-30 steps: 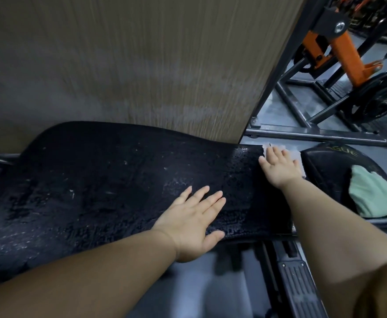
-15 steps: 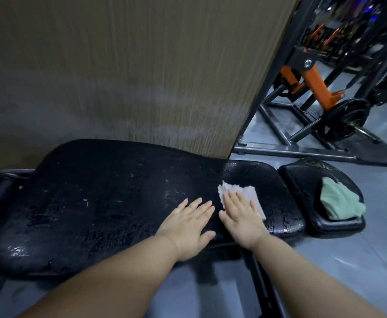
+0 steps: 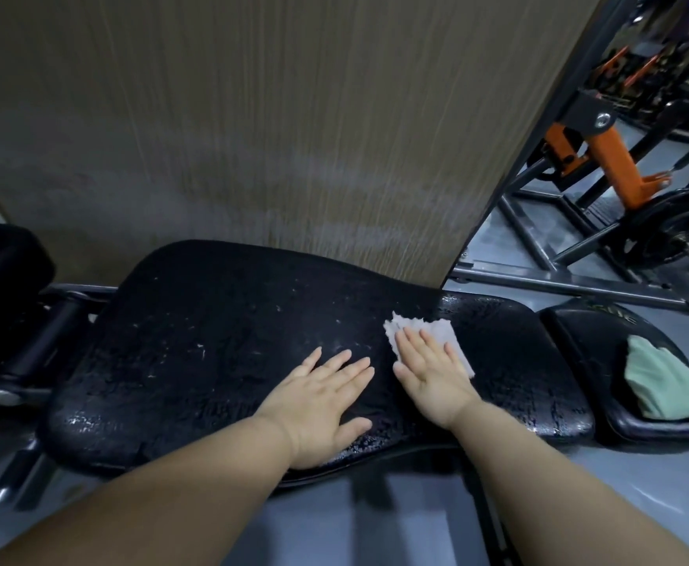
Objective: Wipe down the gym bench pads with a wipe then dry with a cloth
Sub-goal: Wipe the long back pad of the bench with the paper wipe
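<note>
A: What has changed?

B: The right hand, flat and open, has carried the white wipe leftward from the pad's far end to beside the left hand (also flat, holding nothing). Wiping continues.

A: Materials?

B: Long back pad: cracked black vinyl, wet sheen. Beyond, a crumpled green cloth lies unused on the seat pad.

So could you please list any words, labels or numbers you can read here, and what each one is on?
Faint lettering on the small seat pad: partly cut off and too blurred to read with certainty.
Long bench pad, white wipe, green cloth, orange machine: no readable text.
</note>
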Available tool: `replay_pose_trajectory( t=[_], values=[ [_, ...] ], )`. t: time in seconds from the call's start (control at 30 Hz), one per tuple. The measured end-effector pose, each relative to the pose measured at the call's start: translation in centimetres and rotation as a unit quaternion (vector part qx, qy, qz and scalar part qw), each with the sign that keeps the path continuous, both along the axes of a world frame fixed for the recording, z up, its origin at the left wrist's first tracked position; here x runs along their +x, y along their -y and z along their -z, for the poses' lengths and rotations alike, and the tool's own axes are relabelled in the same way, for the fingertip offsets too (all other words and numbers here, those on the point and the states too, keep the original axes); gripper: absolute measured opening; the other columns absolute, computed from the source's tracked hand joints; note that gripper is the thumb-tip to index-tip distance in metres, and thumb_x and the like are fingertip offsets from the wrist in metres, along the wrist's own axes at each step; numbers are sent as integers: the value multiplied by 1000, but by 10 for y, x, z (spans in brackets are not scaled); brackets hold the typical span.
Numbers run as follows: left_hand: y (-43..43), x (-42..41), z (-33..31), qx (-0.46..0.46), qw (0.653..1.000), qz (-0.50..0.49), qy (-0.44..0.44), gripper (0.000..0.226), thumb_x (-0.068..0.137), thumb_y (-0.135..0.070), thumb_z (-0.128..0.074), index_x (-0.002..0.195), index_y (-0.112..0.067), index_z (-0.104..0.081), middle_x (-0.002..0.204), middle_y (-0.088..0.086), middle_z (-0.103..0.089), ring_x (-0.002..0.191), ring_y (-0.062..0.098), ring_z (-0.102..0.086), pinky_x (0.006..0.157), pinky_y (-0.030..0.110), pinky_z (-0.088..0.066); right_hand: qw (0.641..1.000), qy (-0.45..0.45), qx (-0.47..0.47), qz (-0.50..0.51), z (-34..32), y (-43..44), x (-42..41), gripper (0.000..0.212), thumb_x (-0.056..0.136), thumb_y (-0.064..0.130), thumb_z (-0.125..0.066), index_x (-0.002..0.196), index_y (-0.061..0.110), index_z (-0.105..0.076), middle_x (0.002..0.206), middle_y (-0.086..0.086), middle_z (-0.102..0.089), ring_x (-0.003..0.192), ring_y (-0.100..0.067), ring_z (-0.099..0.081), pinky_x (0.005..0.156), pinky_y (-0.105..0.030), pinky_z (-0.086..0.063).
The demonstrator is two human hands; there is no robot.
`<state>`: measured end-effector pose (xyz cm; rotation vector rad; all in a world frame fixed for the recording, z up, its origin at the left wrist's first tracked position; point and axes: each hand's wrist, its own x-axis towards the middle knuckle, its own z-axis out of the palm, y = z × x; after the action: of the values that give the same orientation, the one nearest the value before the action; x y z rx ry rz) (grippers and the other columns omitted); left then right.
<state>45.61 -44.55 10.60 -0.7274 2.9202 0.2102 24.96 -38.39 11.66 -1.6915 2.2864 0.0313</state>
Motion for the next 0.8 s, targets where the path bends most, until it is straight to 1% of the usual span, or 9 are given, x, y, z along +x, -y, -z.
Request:
replay_pose_trajectory(
  t=[0.17,0.27,0.37,0.43,0.5,0.6,0.73,0.8],
  values=[
    [5,-3,2,11,1000,-3,-1,69,99,-58,-15,154,-26,10,160,-13,17,145,9,24,118,40,16,999,-22,2,30,3,66,-35,57,102,44,-20,154,26,-2,161,9,5,147,-12,10,118,-38,7],
    [8,-5,5,9,1000,-2,-3,68,99,-57,-16,154,-26,9,160,-13,17,146,10,23,118,40,17,998,-46,-9,30,6,97,-46,55,101,42,-20,152,23,-13,160,8,-6,146,-14,1,117,-42,-2],
    [10,-7,4,1,1000,-2,2,71,94,-59,-10,155,-26,8,161,-13,15,146,11,21,116,37,19,998,-56,-9,37,8,109,-47,53,99,43,-19,149,24,-18,159,9,-11,145,-13,-2,116,-44,-6],
    [10,-8,3,-2,1000,-5,7,71,94,-58,-10,155,-26,7,161,-13,14,147,11,20,117,37,19,998,-53,-4,34,7,104,-43,54,100,42,-19,150,23,-16,160,7,-7,146,-14,0,117,-44,-6],
    [10,-9,2,0,1000,-9,8,67,99,-56,-16,155,-25,7,161,-13,13,147,11,20,118,38,17,999,-41,3,24,3,87,-31,56,102,41,-19,153,22,-8,161,7,0,146,-13,7,118,-43,0],
    [8,-6,1,-3,1000,-11,15,65,101,-54,-15,155,-24,8,161,-11,14,147,12,20,118,39,16,1000,-21,12,5,-2,51,-6,58,103,42,-20,153,22,1,161,7,8,146,-11,13,118,-41,7],
    [3,3,-1,0,1000,-23,14,62,102,-50,-13,155,-25,8,162,-8,15,147,14,22,119,42,16,1000,18,12,-16,-7,0,27,60,102,44,-25,154,26,1,160,11,10,145,-8,15,118,-36,10],
    [-1,15,-2,6,1000,-16,14,61,102,-51,-14,155,-28,7,161,-9,16,146,14,24,118,43,16,999,6,21,-43,-13,-20,39,63,101,48,-28,154,28,-2,160,13,7,146,-7,11,117,-32,7]
  ],
)
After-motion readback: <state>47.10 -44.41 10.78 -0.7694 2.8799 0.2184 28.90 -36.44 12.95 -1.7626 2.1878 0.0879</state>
